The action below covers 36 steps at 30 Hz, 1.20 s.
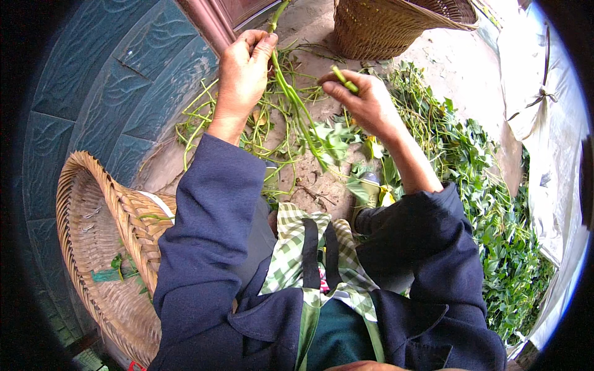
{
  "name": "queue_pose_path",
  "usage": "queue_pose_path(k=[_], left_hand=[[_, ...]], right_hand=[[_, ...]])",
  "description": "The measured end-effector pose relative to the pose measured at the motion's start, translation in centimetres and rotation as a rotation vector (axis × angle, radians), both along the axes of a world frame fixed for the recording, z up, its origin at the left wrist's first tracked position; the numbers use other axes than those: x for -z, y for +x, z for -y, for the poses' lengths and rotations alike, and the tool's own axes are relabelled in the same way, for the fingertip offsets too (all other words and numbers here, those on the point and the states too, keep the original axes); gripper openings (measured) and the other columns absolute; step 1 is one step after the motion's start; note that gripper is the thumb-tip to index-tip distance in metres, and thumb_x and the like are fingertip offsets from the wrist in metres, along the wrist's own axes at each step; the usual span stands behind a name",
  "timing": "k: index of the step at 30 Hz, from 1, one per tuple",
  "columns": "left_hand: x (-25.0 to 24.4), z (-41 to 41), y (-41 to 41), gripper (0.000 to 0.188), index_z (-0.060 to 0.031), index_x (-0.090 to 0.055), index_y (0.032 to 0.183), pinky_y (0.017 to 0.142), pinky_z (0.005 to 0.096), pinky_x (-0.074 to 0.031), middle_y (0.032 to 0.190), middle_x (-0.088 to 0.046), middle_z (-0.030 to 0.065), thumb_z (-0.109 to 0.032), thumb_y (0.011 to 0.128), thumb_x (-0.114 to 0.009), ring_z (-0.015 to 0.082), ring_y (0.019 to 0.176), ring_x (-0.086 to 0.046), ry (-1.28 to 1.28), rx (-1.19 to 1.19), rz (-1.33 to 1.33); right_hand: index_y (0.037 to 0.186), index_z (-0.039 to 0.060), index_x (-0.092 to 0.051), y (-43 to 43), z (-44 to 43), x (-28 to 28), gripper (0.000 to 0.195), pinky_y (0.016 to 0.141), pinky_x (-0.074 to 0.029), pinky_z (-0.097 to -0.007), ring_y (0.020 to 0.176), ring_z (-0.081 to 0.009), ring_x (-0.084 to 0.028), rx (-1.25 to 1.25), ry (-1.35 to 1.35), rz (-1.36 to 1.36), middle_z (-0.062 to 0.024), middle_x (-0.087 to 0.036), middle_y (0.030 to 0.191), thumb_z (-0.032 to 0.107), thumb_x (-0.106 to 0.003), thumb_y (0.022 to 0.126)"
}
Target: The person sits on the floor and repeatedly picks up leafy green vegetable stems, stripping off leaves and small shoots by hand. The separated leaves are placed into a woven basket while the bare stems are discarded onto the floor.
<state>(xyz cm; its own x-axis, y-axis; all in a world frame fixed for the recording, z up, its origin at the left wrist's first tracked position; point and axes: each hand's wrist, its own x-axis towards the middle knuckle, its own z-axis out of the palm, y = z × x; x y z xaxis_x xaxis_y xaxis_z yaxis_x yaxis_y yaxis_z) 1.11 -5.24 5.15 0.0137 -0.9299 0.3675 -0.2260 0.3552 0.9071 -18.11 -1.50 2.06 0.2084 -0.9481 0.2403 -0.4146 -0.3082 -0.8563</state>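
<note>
My left hand [248, 65] pinches a long green vine [297, 102] between thumb and fingers. Its upper end rises past the top of the picture, and the lower stems hang down to a few green leaves [330, 141]. To the right, my right hand [364, 99] holds short cut pieces of green stem [345, 79] between thumb and fingers, apart from the vine. Bare stems [204, 118] lie strewn on the concrete floor below both hands. Beside my right forearm a long heap of leafy vines [482, 185] stretches towards me.
A tall wicker basket [371, 32] stands at the top. On my left a wide woven bamboo basket [125, 297] holds a few leaves. Blue-grey wall tiles [158, 60] and a reddish door frame [209, 23] bound the left. White plastic sheeting [543, 139] hangs at the right.
</note>
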Motion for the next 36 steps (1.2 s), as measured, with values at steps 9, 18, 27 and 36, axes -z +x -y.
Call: queue_pose_path(k=[9, 18, 27, 36], left_hand=[[-0.5, -0.6, -0.2, 0.023, -0.0029, -0.057, 0.094, 0.059, 0.0209, -0.046, 0.079, -0.060, 0.0013, -0.024, 0.086, -0.055, 0.0082, 0.069, -0.056, 0.115, 0.187, -0.154], [1.8, -1.4, -0.8, 0.019, -0.0037, -0.057, 0.090, 0.057, 0.0230, -0.042, 0.076, -0.058, -0.0009, -0.022, 0.085, -0.056, 0.0067, 0.065, -0.052, 0.278, 0.410, 0.213], [1.0, -1.7, -1.4, 0.024, -0.0001, -0.059, 0.081, 0.049, 0.0274, -0.040, 0.062, -0.055, 0.0030, -0.024, 0.081, -0.059, 0.0099, 0.054, -0.048, 0.277, 0.220, 0.529], [1.0, -1.5, -2.6, 0.036, -0.0009, -0.057, 0.076, 0.047, 0.0223, -0.042, 0.060, -0.054, -0.0008, -0.036, 0.082, -0.060, 0.0056, 0.050, -0.049, 0.341, 0.202, 0.053]], right_hand=[[0.094, 0.0046, -0.062, 1.4, -0.7, -0.6, 0.027, 0.064, -0.045, -0.0320, 0.064, -0.0198, -0.059, -0.106, 0.145, -0.057, -0.0145, -0.061, 0.072, 0.026, -0.062, 0.078], [0.089, 0.0050, -0.063, 0.1, -0.5, -1.4, 0.024, 0.061, -0.046, -0.0353, 0.066, -0.0268, -0.060, -0.109, 0.052, -0.176, -0.0140, -0.062, 0.073, 0.025, -0.063, 0.077], [0.090, 0.0076, -0.057, -6.1, 2.6, -0.2, 0.020, 0.061, -0.045, -0.0411, 0.071, -0.0346, -0.058, 0.144, -0.244, -0.359, -0.0157, -0.059, 0.075, 0.025, -0.056, 0.081], [0.079, 0.0030, -0.056, -0.9, 0.0, -1.1, 0.036, 0.059, -0.043, -0.0282, 0.059, -0.0124, -0.049, 0.084, -0.044, 0.092, -0.0072, -0.057, 0.065, 0.031, -0.074, 0.067]])
